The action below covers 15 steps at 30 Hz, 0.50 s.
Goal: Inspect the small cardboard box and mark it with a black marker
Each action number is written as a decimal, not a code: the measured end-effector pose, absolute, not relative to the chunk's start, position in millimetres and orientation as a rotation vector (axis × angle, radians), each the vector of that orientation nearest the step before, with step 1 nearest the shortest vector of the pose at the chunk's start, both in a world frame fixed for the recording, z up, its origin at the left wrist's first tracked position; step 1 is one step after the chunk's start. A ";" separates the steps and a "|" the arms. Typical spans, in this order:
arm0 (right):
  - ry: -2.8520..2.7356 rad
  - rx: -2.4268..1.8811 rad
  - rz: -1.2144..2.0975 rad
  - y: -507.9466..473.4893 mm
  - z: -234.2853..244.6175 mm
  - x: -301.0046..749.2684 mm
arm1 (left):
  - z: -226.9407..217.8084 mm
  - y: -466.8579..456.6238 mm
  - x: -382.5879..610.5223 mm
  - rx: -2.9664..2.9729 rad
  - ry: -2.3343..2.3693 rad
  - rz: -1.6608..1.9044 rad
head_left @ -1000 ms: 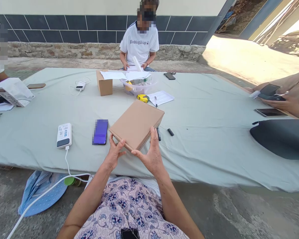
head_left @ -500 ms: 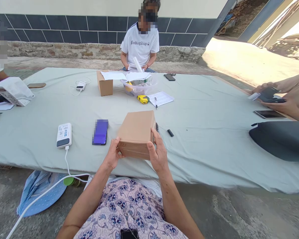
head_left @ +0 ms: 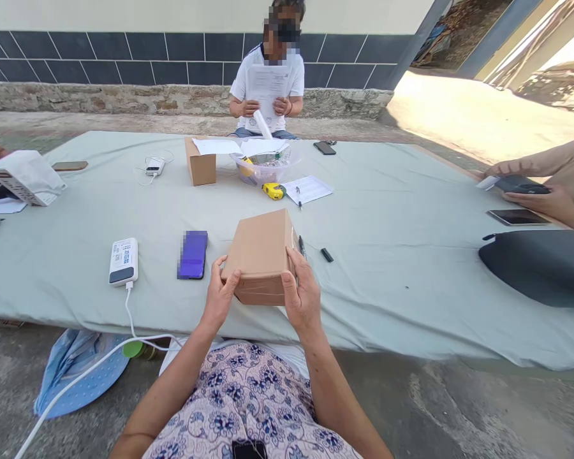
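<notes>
At the near middle of a cloth-covered table (head_left: 402, 242), holding a brown cardboard box (head_left: 258, 242) between both hands. With the left hand (head_left: 219, 293) at the box's eight o'clock, gripping the near corner, thumb over the top edge, fingers round the side. With the right hand (head_left: 303, 293) at four o'clock, pressing the opposite side, thumb by the front corner. Cannot tell whether the underside rests on the table.

Just beside the box at three o'clock, a black marker (head_left: 302, 247); a little farther that way, a small black cap (head_left: 327, 255). At nine o'clock, a purple-faced phone (head_left: 198, 255), then a white power bank (head_left: 123, 255) with blue printing too small to read and a white cable (head_left: 129, 309) plugged in. At twelve o'clock, a yellow tape measure (head_left: 273, 190); at one, a printed sheet (head_left: 313, 189), illegible, with a pen (head_left: 300, 203) over its near edge. Farther at twelve, a clear plastic basin (head_left: 270, 177); at eleven, a second carton (head_left: 203, 169). Across the table at twelve, a person (head_left: 295, 76) in white, holding up a page (head_left: 266, 89) of text lines, unreadable from here. Between nine and ten, a white package (head_left: 31, 175) with dark lettering along its side, too slanted to make out.
</notes>
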State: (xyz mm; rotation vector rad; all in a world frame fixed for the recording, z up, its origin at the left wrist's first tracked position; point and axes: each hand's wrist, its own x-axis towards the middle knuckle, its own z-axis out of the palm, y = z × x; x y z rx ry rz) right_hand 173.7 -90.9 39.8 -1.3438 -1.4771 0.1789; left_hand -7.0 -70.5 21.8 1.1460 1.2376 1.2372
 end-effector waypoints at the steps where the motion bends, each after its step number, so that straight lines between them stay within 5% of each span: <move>1: -1.486 -1.345 0.176 -90.9 39.7 173.7 | 23.6 -70.9 -7.0 1.191 1.249 1.251; 15: -1.591 -1.392 0.159 -93.4 42.0 163.8 | 42.7 -76.4 -4.9 1.279 1.460 1.270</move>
